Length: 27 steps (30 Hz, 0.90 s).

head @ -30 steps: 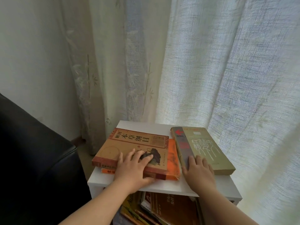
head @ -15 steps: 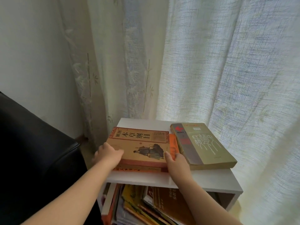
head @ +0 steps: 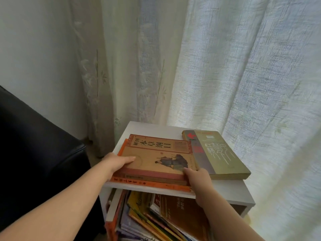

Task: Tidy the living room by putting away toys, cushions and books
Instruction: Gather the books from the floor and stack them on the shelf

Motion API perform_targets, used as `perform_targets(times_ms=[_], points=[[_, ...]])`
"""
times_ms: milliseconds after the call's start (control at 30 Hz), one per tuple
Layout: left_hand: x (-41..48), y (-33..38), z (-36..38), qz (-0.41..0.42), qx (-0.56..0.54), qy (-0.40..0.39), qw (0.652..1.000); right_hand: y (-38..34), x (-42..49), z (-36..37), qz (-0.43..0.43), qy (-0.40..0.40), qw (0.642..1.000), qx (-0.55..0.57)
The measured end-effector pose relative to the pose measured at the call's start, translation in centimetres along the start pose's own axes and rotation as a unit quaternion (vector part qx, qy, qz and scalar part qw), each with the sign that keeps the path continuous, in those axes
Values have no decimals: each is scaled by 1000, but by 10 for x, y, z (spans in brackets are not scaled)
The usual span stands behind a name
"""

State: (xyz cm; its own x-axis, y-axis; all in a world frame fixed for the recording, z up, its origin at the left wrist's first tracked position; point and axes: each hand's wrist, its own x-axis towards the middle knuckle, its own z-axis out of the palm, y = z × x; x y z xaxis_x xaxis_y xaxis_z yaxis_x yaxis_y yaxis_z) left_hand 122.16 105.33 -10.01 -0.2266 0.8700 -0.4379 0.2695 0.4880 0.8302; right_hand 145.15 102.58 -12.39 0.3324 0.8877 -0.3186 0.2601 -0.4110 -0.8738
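Tan red-bordered paperback book: lies atop thin orange book on white shelf unit.
Left hand: grips its left edge, thumb on cover.
Right hand: pinches its near right corner.
Thick olive-green book: just beside, right.

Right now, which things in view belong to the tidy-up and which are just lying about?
Job: tan book, gripped by left hand and right hand; orange book beneath it; olive book beside; white shelf; lower books stacked underneath.
Lying about: black sofa; curtains.
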Motion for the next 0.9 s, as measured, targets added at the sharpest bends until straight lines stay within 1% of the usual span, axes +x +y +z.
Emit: perform_targets(times_ms=[100, 167, 300, 367, 400, 433, 467, 533, 567, 600, 633, 667, 733, 767, 800, 867, 900], points=[[-14, 1, -7, -42, -58, -50, 996, 0, -4, 1, 9, -4, 997, -72], [-18, 0, -9, -54, -81, -76, 992, 0, -6, 2, 6, -9, 995, -96], [-28, -8, -18, -40, -112, -98, 988, 6, -14, -2, -5, -11, 992, -126], [-37, -8, -19, -23, -129, -99, 986, 9, -24, -4, -50, 10, 982, -180], [-43, -8, -19, -16, -140, -95, 985, 10, -31, -4, -90, 42, 968, -230], [-52, -7, -17, -13, -156, -92, 983, 10, -42, -5, -146, 74, 946, -281], [-59, -5, -15, -11, -170, -90, 981, 8, -55, -6, -207, 88, 922, -315], [-78, 1, -10, -4, -192, -85, 978, 7, -81, -4, -324, 50, 870, -367], [-88, 5, -8, 2, -202, -82, 976, 8, -93, -2, -376, 26, 836, -398], [-97, 9, -6, 12, -211, -78, 974, 12, -98, 1, -421, 31, 796, -434], [-107, 12, -4, 24, -215, -78, 973, 18, -101, 2, -453, 69, 766, -451], [-117, 15, -2, 37, -216, -82, 972, 21, -103, 0, -459, 105, 758, -451], [-134, 20, 3, 62, -217, -98, 969, 21, -105, -6, -461, 170, 761, -423], [-142, 22, 6, 71, -218, -110, 967, 20, -105, -12, -476, 192, 762, -394], [-150, 23, 9, 80, -219, -119, 965, 19, -106, -21, -500, 215, 755, -366], [-169, 27, 16, 89, -227, -147, 959, 21, -110, -41, -550, 256, 724, -328], [-173, 28, 18, 90, -236, -158, 955, 20, -110, -49, -569, 262, 711, -319]])
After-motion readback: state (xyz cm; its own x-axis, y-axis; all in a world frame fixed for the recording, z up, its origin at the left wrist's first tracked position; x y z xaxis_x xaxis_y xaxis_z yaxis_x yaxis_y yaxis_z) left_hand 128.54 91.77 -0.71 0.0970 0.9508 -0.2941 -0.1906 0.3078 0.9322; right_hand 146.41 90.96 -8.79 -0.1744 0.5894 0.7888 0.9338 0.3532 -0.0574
